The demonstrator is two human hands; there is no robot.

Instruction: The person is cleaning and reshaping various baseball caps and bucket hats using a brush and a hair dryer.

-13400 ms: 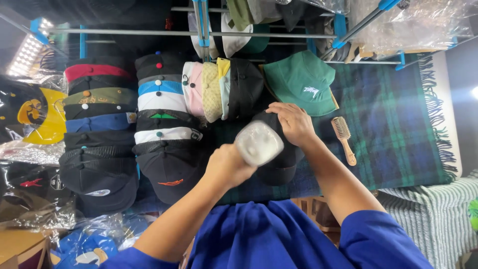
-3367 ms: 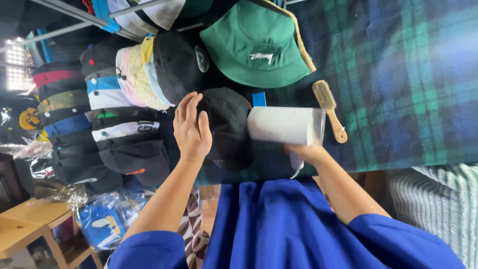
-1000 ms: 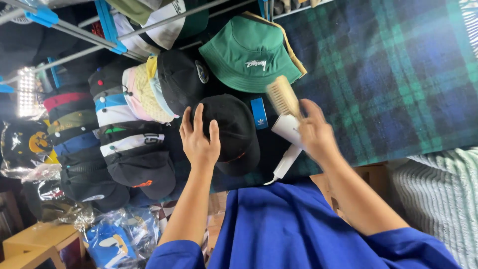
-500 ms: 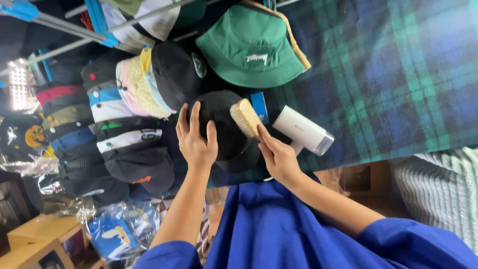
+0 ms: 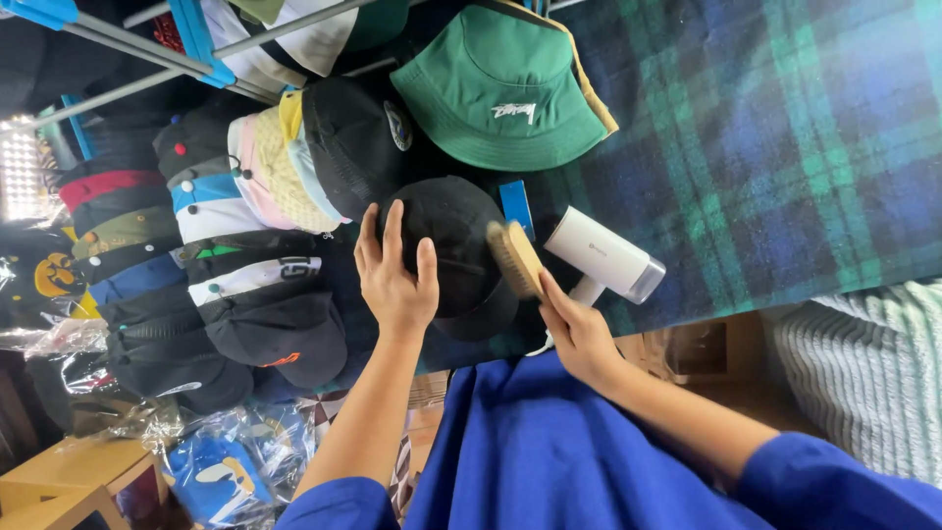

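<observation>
Firmly gripped brush [image 5: 517, 258] — black cap [image 5: 453, 240] steadied.

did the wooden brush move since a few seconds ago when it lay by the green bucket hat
Yes. The wooden brush left the plaid blanket; the right hand now holds it against the black cap.

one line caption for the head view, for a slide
Left hand steadies a black cap while the right hand brushes it with a wooden brush.

A cap [image 5: 451, 236] lies on the blanket [image 5: 785, 147], steamer [image 5: 603, 255] just right.
</observation>
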